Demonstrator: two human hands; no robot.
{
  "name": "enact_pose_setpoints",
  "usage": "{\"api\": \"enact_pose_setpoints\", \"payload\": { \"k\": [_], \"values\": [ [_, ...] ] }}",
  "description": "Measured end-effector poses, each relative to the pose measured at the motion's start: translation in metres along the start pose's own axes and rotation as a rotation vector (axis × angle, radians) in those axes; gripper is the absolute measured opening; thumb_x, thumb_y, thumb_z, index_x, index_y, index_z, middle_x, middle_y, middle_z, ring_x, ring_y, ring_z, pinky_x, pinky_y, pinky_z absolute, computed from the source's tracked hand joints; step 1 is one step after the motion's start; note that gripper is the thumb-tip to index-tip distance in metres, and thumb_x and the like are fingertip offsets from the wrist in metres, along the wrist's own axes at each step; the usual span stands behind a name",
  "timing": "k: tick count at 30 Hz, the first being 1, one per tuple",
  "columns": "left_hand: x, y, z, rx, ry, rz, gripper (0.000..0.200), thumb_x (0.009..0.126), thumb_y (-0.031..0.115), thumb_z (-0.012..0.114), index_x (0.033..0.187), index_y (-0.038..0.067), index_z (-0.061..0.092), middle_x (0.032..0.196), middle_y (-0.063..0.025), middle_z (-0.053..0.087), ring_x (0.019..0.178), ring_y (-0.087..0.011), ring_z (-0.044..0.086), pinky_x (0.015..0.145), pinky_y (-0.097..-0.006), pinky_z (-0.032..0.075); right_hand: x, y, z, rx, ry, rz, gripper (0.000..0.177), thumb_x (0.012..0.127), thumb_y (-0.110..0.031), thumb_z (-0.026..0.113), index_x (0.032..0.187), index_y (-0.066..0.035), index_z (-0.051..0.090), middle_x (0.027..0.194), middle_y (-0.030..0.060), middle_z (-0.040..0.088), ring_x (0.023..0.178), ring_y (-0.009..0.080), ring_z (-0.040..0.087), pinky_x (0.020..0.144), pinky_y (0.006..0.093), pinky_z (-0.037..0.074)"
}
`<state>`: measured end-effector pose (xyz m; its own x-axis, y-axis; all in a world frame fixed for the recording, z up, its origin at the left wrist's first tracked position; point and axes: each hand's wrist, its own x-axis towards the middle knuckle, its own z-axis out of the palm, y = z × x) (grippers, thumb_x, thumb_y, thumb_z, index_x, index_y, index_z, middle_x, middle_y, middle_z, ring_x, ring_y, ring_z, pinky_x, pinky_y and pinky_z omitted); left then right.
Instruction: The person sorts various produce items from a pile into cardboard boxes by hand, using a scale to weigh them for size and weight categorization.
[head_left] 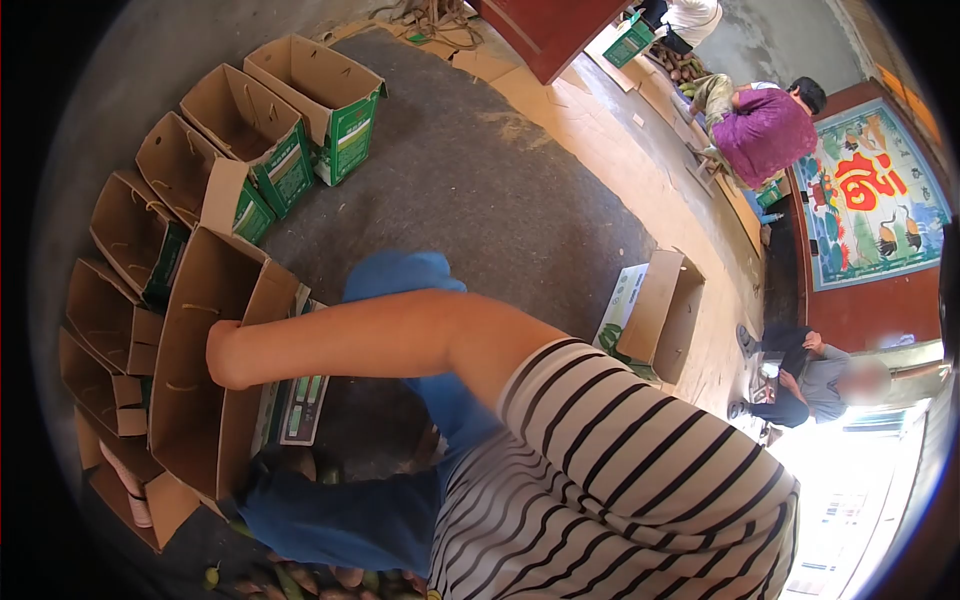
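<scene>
My left arm stretches from a striped sleeve across the view to a large open cardboard box (205,290). My left hand (228,355) is bent at the wrist over this box, its fingers hidden, so any grip cannot be made out. My right hand does not show. Below my forearm, beside the box, lies a scale (303,410) with lit displays. My knees in blue trousers (340,520) are close to the box. Reddish and green produce (345,577) lies at the bottom edge.
Open green-sided boxes (318,85) line the left side. Another open box (668,318) stands right of centre. Flattened cardboard (600,150) covers part of the floor. A person in purple (765,135) bends by a produce pile; one in grey (825,388) sits at right; another is at top.
</scene>
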<state>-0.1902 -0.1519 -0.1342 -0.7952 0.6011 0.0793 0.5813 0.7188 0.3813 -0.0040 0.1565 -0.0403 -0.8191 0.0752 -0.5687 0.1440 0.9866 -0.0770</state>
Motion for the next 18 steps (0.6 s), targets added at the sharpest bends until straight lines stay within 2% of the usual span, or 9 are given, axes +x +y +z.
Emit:
{"api": "enact_pose_setpoints", "payload": {
  "k": [12, 15, 16, 18],
  "values": [
    [-0.201, -0.063, 0.067, 0.169, -0.193, -0.318, 0.060, 0.082, 0.033, 0.064, 0.125, -0.004, 0.044, 0.120, -0.0209, 0.052, 0.107, -0.0282, 0.052, 0.091, -0.0370, 0.042, -0.008, 0.000, 0.002, 0.032, 0.076, 0.015, 0.026, 0.076, -0.021, 0.065, 0.102, -0.019, 0.070, 0.104, 0.0048, 0.067, 0.094, 0.0263, 0.065, 0.072, 0.0438, 0.054],
    [-0.254, -0.072, 0.066, 0.185, -0.238, -0.402, 0.061, 0.081, 0.033, 0.065, 0.125, -0.004, 0.045, 0.120, -0.0211, 0.052, 0.107, -0.0285, 0.053, 0.091, -0.0372, 0.042, 0.003, 0.004, 0.006, 0.077, 0.063, -0.004, 0.024, 0.076, -0.019, 0.064, 0.099, -0.020, 0.071, 0.105, 0.0044, 0.067, 0.094, 0.0244, 0.065, 0.071, 0.0426, 0.054],
    [-0.274, -0.075, 0.062, 0.178, -0.247, -0.434, 0.061, 0.081, 0.034, 0.065, 0.125, -0.004, 0.045, 0.120, -0.0212, 0.052, 0.107, -0.0286, 0.053, 0.091, -0.0373, 0.042, -0.028, 0.002, -0.004, 0.057, 0.091, -0.005, 0.022, 0.077, -0.018, 0.062, 0.096, -0.020, 0.072, 0.103, 0.0040, 0.068, 0.094, 0.0228, 0.065, 0.070, 0.0417, 0.054],
    [-0.310, -0.073, 0.046, 0.167, -0.231, -0.519, 0.062, 0.081, 0.034, 0.065, 0.124, -0.004, 0.045, 0.119, -0.0213, 0.052, 0.106, -0.0288, 0.053, 0.090, -0.0374, 0.042, -0.037, 0.004, 0.000, 0.033, 0.183, -0.039, 0.020, 0.078, -0.016, 0.060, 0.095, -0.019, 0.072, 0.099, 0.0036, 0.069, 0.093, 0.0228, 0.065, 0.070, 0.0420, 0.054]
  ]
}}
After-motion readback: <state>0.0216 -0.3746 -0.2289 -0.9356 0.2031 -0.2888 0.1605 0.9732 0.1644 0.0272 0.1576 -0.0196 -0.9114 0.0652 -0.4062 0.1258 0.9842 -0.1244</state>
